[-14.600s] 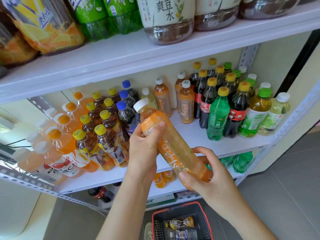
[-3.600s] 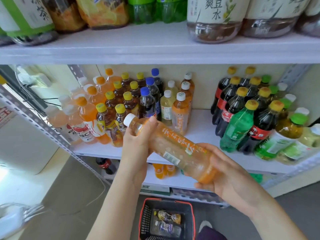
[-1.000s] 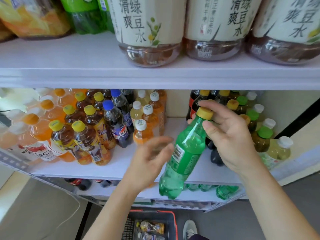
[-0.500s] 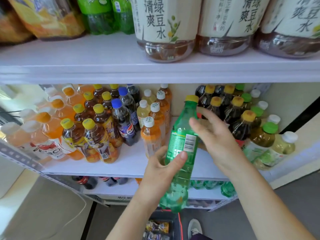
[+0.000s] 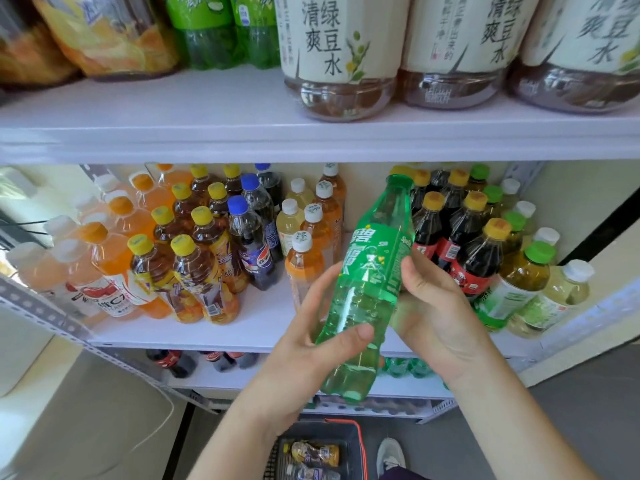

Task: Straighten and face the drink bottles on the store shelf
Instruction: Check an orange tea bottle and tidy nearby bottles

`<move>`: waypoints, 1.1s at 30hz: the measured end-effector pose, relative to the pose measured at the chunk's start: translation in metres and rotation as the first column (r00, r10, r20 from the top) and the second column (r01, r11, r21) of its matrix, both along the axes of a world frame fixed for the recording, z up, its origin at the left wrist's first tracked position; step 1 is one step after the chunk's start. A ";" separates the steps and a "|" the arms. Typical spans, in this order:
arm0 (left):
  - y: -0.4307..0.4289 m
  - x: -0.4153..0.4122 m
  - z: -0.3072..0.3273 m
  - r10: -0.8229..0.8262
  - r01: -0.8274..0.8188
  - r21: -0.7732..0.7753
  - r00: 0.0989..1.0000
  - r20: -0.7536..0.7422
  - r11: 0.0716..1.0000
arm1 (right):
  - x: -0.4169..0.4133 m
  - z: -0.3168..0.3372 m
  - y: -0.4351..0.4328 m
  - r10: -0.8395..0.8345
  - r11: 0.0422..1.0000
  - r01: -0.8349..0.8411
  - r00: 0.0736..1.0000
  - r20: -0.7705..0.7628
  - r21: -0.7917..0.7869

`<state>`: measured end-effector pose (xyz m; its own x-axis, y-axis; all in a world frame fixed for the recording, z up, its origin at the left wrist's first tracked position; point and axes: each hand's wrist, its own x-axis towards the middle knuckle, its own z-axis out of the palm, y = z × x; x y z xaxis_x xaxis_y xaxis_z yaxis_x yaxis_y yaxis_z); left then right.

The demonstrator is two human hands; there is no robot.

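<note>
A green soda bottle (image 5: 370,282) tilts in front of the middle shelf (image 5: 263,323), cap toward the back right, its printed label turned to me. My left hand (image 5: 311,337) grips its lower body, thumb across the front. My right hand (image 5: 433,306) holds the label area from the right side. Behind stand an orange drink with a white cap (image 5: 303,268), dark cola bottles with yellow caps (image 5: 478,258), tea bottles with yellow caps (image 5: 194,278) and blue-capped cola (image 5: 247,240).
The upper shelf (image 5: 242,133) carries large bottles with cream labels (image 5: 339,53) close overhead. Green-capped tea bottles (image 5: 516,282) stand at the right end. On the floor below sits a red-rimmed shopping basket (image 5: 362,445) with two bottles; a shoe (image 5: 391,452) is beside it.
The green bottle has been turned so its barcode side went round and the label front faces me. My left thumb slid lower on it, and my right hand dropped from the neck to the label.
</note>
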<state>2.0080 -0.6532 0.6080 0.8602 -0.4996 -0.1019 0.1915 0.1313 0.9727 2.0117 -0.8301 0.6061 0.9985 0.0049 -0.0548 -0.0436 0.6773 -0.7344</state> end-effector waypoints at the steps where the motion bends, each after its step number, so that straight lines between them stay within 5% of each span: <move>1: -0.003 -0.002 -0.003 0.032 -0.032 -0.022 0.999 0.011 0.999 | 0.001 0.000 0.001 0.014 1.000 -0.014 1.000 0.011 0.011; 6: -0.014 -0.008 -0.012 0.160 -0.162 0.006 0.978 0.133 0.987 | 0.001 0.002 0.003 0.065 0.984 -0.068 0.998 -0.020 -0.167; 11: -0.015 -0.015 -0.013 0.142 -0.250 0.247 0.912 0.386 0.936 | -0.005 -0.004 0.010 0.085 0.885 -0.083 0.996 -0.016 -0.457; 15: -0.009 -0.016 -0.011 0.041 -0.192 0.312 0.901 0.431 0.931 | -0.005 -0.004 0.007 0.083 0.949 -0.084 0.996 -0.014 -0.304; 20: -0.006 -0.006 -0.005 -0.029 -0.003 0.147 0.977 0.213 0.989 | -0.008 -0.004 0.004 0.153 0.987 -0.152 0.988 0.013 -0.060; 24: -0.014 -0.011 -0.008 0.039 -0.120 0.242 0.948 0.315 0.963 | -0.009 -0.001 0.006 0.177 0.980 -0.175 0.984 0.012 -0.091; 29: -0.021 -0.020 -0.014 -0.022 -0.394 0.546 0.797 0.604 0.739 | -0.010 -0.003 0.006 0.069 0.978 -0.070 0.998 -0.010 -0.195; 33: -0.016 -0.010 -0.014 -0.066 -0.244 0.467 0.829 0.555 0.850 | -0.011 -0.004 0.000 0.007 0.976 -0.011 1.000 -0.021 -0.216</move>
